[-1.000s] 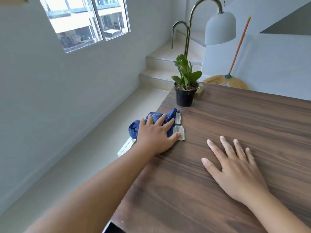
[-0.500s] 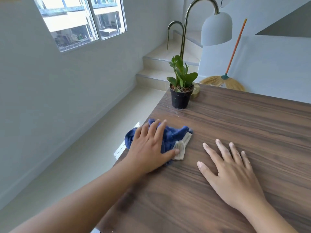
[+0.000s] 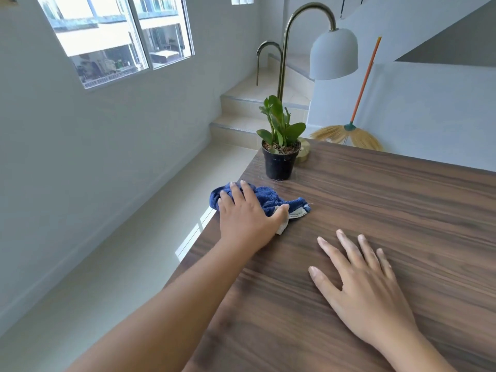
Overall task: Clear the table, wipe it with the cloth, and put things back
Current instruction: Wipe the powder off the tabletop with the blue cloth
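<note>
A crumpled blue cloth [image 3: 271,197] with a pale edge lies on the dark wooden table [image 3: 389,210] near its left edge. My left hand [image 3: 248,218] presses flat on the cloth, fingers spread over it. My right hand [image 3: 359,285] rests palm down on the bare wood to the right, fingers apart, holding nothing. A green plant in a black pot [image 3: 280,162] stands at the table's far left corner, just beyond the cloth. Behind it a lamp with a brass curved stem and white shade [image 3: 334,55] rises from a brass base [image 3: 304,153].
The table's left edge drops to a pale tiled floor [image 3: 134,251]. Steps [image 3: 241,124] rise beyond the table. A straw broom with an orange handle [image 3: 351,130] leans on the white wall behind the far edge. A window [image 3: 120,36] is in the left wall.
My left hand has slid the cloth along the left side of the table, and the cloth has stretched out to the right. My right hand has stayed flat on the wood.
</note>
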`<state>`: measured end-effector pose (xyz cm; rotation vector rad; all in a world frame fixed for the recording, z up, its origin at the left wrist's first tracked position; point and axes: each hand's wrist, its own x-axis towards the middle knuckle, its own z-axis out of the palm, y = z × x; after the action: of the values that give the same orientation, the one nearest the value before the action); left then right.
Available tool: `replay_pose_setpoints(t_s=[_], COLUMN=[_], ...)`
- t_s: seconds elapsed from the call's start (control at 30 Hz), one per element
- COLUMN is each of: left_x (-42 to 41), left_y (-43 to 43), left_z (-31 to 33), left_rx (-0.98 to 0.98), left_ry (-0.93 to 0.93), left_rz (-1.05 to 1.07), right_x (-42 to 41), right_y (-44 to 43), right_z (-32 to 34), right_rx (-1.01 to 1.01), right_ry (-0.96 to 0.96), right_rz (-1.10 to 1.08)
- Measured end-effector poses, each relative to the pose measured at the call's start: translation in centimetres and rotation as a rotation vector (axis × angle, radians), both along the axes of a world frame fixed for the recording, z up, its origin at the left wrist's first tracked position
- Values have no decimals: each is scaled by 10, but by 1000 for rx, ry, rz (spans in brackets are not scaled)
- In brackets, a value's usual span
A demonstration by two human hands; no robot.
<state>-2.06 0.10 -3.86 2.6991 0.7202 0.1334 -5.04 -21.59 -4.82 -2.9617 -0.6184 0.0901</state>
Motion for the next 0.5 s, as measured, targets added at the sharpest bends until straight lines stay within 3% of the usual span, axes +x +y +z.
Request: replay_pose_setpoints(t_s=[0.13,0.33,0.4,0.5], left_x=[39,23,17,32], left_y=[22,52,54,47], left_z=[3,14,8,4], left_rx=[91,-56,-60,-60], left_ry=[-48,-107,-115,-106], left_rz=[-184,-591,-571,-337], right_x=[-2,-2,-2,-2], right_y=[-1,-1,0,1], right_z=[0,1,1,0], right_rx=[17,39,47,44], right_ry=[9,7,9,8], right_rz=[0,-2,-13,-11])
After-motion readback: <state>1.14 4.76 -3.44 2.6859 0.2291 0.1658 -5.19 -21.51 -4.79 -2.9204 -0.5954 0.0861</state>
